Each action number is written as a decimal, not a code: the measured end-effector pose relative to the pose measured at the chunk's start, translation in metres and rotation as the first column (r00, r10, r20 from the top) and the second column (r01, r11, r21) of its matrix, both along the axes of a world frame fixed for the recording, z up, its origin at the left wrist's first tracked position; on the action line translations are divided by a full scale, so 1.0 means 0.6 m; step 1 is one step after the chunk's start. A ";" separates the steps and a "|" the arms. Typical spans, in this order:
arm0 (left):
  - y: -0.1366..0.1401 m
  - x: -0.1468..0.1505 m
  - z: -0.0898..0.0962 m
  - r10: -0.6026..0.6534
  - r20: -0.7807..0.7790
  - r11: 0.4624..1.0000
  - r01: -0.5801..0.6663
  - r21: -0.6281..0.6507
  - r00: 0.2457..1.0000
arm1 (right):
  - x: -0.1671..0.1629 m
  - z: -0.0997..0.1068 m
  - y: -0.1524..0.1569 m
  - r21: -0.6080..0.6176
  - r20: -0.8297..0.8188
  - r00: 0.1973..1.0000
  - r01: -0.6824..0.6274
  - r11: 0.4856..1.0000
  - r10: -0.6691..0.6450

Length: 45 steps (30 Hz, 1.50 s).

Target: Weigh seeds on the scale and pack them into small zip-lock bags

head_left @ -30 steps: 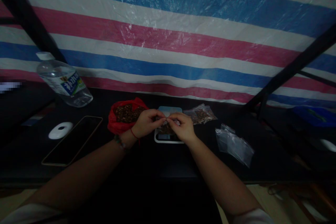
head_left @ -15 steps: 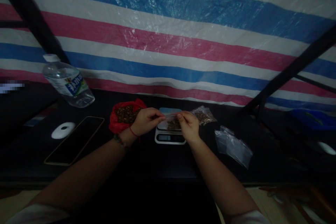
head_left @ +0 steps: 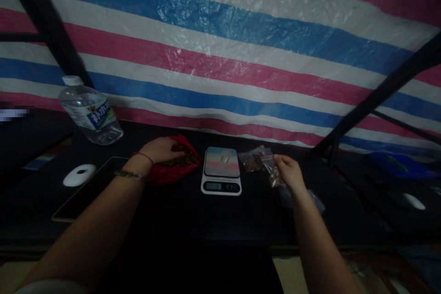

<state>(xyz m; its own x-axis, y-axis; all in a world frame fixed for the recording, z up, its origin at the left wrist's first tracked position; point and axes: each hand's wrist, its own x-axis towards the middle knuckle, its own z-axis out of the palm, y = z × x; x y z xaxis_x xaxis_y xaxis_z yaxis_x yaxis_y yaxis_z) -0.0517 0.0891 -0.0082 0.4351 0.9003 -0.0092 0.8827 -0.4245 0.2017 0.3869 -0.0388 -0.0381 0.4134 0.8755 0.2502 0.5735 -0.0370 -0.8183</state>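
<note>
My left hand reaches over a red plastic bag filled with small brown pieces. Its thumb and fingers look apart among the pieces, but the fingertips are partly hidden. On the right, my right hand pinches the top edge of a small clear zip bag with brown pieces inside. Just left of it lies another filled zip bag. A white digital scale stands between my hands, with a reflection on its platform and a lit display too small to read.
Under and behind my right forearm lie clear zip bags. To the left are a clear bottle, a white oval object and a dark phone, partly covered by my arm. A striped plastic sheet hangs behind the black table.
Both hands have parted from above the scale. The right hand carried the filled zip bag right, beside the other filled one. My left hand went to the red bag, which has shifted slightly right.
</note>
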 end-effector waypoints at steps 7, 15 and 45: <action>0.001 0.024 -0.045 -0.107 -0.036 0.994 0.106 -0.034 0.994 | -0.012 -0.031 -0.012 -0.084 0.552 0.833 0.029 0.996 0.022; -0.008 0.056 -0.064 -0.005 -0.017 0.997 0.006 0.081 1.000 | -0.122 -0.039 0.032 -0.249 0.621 0.659 -0.346 0.905 0.423; -0.023 0.091 -0.075 0.190 -0.063 0.961 -0.172 0.218 0.980 | -0.196 -0.016 0.068 0.174 0.474 0.756 -0.582 0.794 0.451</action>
